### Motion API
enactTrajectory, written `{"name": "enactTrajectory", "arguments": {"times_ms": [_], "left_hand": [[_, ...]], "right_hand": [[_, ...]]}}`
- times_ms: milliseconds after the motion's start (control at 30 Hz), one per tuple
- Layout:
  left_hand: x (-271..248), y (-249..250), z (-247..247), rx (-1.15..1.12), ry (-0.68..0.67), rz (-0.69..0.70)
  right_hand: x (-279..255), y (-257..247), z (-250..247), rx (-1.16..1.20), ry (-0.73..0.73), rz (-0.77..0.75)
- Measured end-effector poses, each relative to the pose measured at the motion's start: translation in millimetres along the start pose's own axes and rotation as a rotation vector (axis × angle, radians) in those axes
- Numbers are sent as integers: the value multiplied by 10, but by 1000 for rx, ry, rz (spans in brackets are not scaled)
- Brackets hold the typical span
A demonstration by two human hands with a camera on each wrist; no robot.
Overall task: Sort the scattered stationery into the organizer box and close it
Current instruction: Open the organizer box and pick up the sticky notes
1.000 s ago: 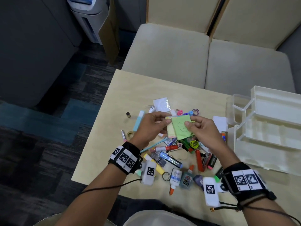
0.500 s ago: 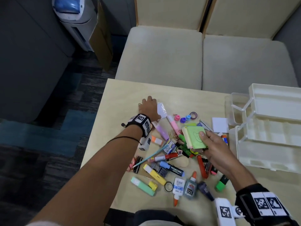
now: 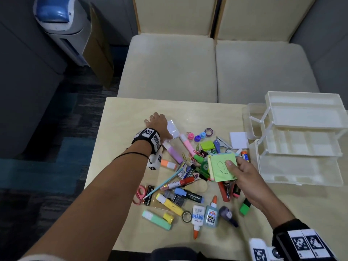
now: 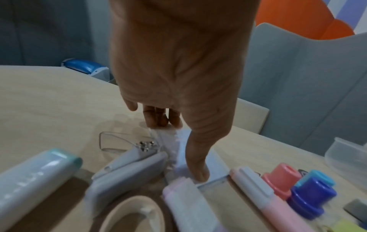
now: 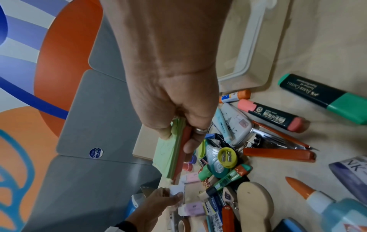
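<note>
Gripping a stack of sticky notes (image 3: 223, 167), the right hand (image 3: 244, 178) hovers over the stationery pile (image 3: 188, 183); its wrist view alone shows green, red and yellow layers edge-on. Beyond, the left hand (image 3: 159, 124) reaches the pile's far edge, and only its wrist view shows fingers (image 4: 157, 119) and thumb pinching a clear plastic packet (image 4: 178, 150). Bare table (image 3: 131, 108) lies past it. The organizer box (image 3: 301, 138) stands open at the right, near the table's far edge.

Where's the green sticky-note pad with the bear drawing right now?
Head view: the green sticky-note pad is held in the right hand, above the pile's right side, near the white organizer box.
</note>
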State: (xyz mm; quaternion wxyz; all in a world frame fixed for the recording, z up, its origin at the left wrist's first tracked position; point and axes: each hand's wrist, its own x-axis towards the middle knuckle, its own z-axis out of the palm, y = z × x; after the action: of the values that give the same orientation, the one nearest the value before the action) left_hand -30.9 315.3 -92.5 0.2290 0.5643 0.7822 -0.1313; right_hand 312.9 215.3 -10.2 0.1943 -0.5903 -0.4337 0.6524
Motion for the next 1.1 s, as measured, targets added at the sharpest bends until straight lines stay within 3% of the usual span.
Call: {"name": "enactTrajectory", "arguments": {"times_ms": [200, 367, 467, 533, 633, 700, 867, 1033, 1100], "left_hand": [[35, -60, -10, -226, 11, 45], [-193, 40, -259, -375, 233, 72], [-552, 216, -428, -543, 282, 171], [-880, 427, -443, -766, 216, 260], [-1398, 840, -300, -1122, -90, 366], [-1686, 1168, -112, -1225, -188, 386], [-1975, 1928, 266, -1172, -21, 235], [-1839, 2354, 148, -768, -33, 382], [-1550, 2425, 101, -687, -30, 359]], "right_hand": [[-137, 26, -136, 5, 82, -1], [-210, 40, -234, 47, 151, 30], [-203, 60, -266, 55, 180, 50], [-206, 45, -295, 43, 199, 54], [-223, 24, -362, 5, 227, 46], [-227, 53, -440, 6, 220, 42], [-336, 57, -715, -37, 195, -1], [-248, 186, -1279, -102, 266, -13], [-165, 200, -1548, -166, 329, -21]]}}
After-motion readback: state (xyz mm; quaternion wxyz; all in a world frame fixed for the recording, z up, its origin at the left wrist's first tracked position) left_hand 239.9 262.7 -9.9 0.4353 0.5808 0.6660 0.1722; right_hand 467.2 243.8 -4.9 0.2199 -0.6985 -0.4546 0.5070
